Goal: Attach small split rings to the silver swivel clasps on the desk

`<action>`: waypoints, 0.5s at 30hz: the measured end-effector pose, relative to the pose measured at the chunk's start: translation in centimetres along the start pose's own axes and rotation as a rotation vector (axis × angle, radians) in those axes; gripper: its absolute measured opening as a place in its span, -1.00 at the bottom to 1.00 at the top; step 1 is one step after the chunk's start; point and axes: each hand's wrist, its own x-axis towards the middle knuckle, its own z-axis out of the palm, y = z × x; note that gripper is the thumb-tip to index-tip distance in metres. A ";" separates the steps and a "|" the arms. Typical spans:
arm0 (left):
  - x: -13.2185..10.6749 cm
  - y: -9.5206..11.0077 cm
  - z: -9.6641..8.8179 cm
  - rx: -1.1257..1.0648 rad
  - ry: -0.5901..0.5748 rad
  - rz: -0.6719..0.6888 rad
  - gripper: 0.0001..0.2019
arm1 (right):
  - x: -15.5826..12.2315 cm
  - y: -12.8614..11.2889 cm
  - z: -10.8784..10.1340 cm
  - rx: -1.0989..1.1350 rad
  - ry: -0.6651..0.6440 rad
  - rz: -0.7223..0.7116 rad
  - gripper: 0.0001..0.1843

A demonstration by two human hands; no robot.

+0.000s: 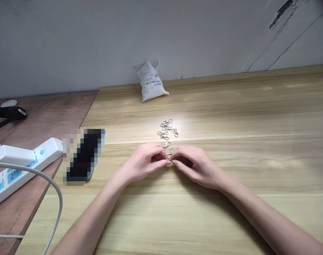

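My left hand (146, 161) and my right hand (193, 164) meet fingertip to fingertip low over the light wooden table (230, 141). Both pinch a small silver metal clasp with a ring (169, 158) between thumb and forefinger. One loose clasp (166, 145) lies just beyond my fingers. A little farther back lies a small pile of several silver clasps and rings (168, 128). I cannot make out which part of the clasp each hand grips.
A small white plastic bag with a printed label (150, 80) stands at the wall. A blurred dark flat object (84, 156) lies left of my hands. On the darker table to the left are a white and blue power strip (20, 163), a grey cable (55, 198) and a black object (10, 112).
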 end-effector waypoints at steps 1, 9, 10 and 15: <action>0.0 0.0 0.0 -0.003 -0.003 0.001 -0.90 | 0.0 0.0 0.0 0.000 0.001 -0.001 -0.89; 0.0 -0.1 -0.3 0.008 -0.049 0.008 -0.91 | -0.1 0.2 0.1 -0.014 -0.006 -0.015 -0.90; 0.0 -0.1 -0.3 0.009 -0.054 0.010 -0.91 | -0.1 0.2 0.1 -0.017 -0.009 -0.016 -0.90; 0.0 -0.1 -0.2 0.046 -0.070 0.002 -0.87 | -0.1 0.2 0.1 -0.037 -0.022 -0.022 -0.88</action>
